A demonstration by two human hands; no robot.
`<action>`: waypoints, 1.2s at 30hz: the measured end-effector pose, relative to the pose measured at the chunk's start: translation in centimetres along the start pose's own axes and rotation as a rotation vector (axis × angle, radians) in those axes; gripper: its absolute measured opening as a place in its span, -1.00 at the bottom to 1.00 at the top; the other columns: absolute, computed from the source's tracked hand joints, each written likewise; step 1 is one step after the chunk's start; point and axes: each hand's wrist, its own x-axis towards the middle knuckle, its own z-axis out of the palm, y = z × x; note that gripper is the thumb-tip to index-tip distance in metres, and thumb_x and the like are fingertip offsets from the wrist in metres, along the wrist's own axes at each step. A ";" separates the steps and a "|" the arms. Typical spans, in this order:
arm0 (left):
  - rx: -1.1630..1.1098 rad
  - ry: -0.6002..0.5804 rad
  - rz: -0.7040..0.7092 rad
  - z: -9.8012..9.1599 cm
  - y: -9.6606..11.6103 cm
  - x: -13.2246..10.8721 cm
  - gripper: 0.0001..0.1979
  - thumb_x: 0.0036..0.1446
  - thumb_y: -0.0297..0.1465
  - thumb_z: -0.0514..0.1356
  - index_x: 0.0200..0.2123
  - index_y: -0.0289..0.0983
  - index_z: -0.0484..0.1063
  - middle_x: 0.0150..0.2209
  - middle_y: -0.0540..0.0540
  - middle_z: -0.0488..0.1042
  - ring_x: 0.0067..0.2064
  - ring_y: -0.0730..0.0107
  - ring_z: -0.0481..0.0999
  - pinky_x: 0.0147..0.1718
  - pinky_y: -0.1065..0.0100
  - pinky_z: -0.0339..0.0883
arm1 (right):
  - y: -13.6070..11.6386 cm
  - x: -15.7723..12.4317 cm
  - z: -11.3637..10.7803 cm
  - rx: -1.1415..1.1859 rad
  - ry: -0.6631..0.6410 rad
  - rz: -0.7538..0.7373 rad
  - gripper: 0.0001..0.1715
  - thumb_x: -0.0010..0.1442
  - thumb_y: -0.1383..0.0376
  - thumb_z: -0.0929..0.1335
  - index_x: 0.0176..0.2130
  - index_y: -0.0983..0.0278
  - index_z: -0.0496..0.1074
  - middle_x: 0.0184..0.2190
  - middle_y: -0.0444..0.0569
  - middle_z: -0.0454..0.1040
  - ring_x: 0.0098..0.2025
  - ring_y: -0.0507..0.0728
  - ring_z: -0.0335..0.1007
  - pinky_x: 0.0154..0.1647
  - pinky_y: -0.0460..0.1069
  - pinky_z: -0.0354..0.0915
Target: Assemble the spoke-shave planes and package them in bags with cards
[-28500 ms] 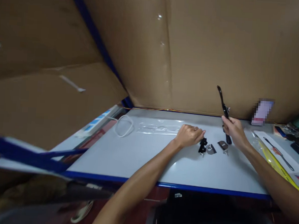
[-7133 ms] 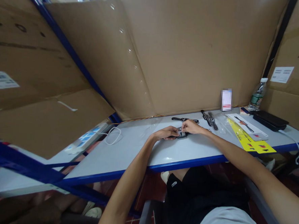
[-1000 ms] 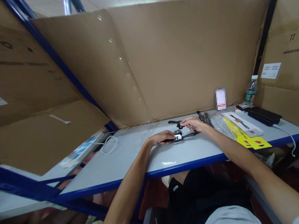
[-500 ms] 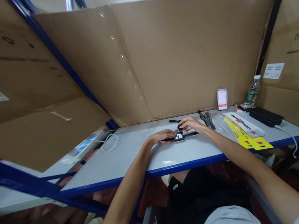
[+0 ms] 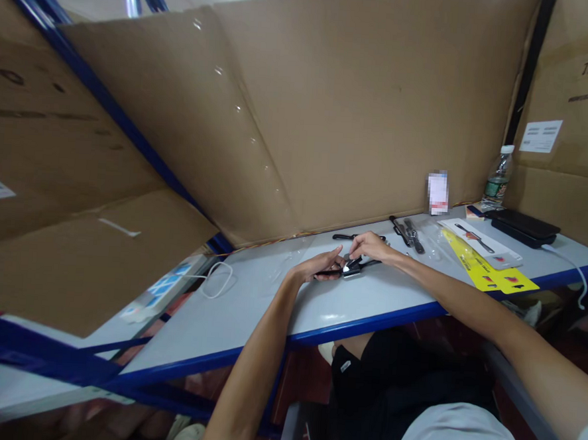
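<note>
A black spokeshave (image 5: pixel 352 273) with a handle on each side lies low over the white table. My left hand (image 5: pixel 322 264) is closed around its left handle, the thumb raised off the middle. Fingers pinched, my right hand (image 5: pixel 371 246) holds a small dark part (image 5: pixel 354 260) against the spokeshave's body, which it partly covers. What kind of part it is, I cannot make out. Just behind my hands lies another black-handled tool (image 5: pixel 343 237), partly hidden by the right hand.
Farther right lie dark slim tools (image 5: pixel 412 236), clear plastic wrapping (image 5: pixel 435 242) and a yellow packaging card (image 5: pixel 485 271). A black case (image 5: pixel 523 229) with a white cable, a water bottle (image 5: pixel 496 182) and a phone (image 5: pixel 438 193) stand behind. Cardboard (image 5: pixel 360 118) walls the back.
My right hand has brought the small dark part down onto the spokeshave's body. My left thumb and fingers have lifted away from the body, while the hand stays at the handle.
</note>
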 end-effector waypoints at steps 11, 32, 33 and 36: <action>0.018 0.025 -0.010 0.1 -0.1 0.1 -0.20 0.11 0.38 -0.15 -0.34 -0.26 0.34 -0.62 0.04 0.26 -0.68 0.59 -0.08 -0.66 0.40 -0.36 | -0.1 -0.4 0.9 -0.324 0.082 -0.114 -0.87 -0.02 0.51 0.48 -0.43 0.30 0.56 -0.44 -0.15 0.61 -0.34 0.03 0.52 -0.31 -0.15 0.26; 0.071 0.008 -0.003 0.5 1.0 -0.6 -0.54 0.03 0.00 0.35 -0.41 -0.25 0.31 -0.59 0.08 0.26 -0.66 0.64 0.00 -0.69 0.43 -0.28 | -0.5 -1.0 -6.6 -1.107 0.036 0.275 -0.60 0.14 0.33 0.46 -0.02 0.41 0.63 0.00 0.36 0.59 0.07 0.38 0.54 -0.07 0.01 0.38; 0.075 0.008 0.001 0.5 0.9 -0.5 -0.55 0.04 -0.01 0.35 -0.42 -0.25 0.31 -0.59 0.08 0.26 -0.66 0.64 0.01 -0.69 0.43 -0.28 | -0.4 -0.9 -6.6 -1.118 0.028 0.276 -0.58 0.16 0.36 0.43 0.02 0.43 0.61 0.02 0.39 0.58 0.09 0.38 0.53 -0.05 0.02 0.38; 0.087 0.007 0.016 0.4 0.7 -0.4 -0.57 0.07 -0.02 0.33 -0.41 -0.26 0.32 -0.59 0.07 0.27 -0.67 0.64 0.01 -0.69 0.43 -0.27 | -0.1 -0.8 -6.3 -1.129 -0.002 0.277 -0.52 0.20 0.39 0.38 0.10 0.49 0.55 0.07 0.45 0.53 0.15 0.38 0.49 0.00 0.02 0.36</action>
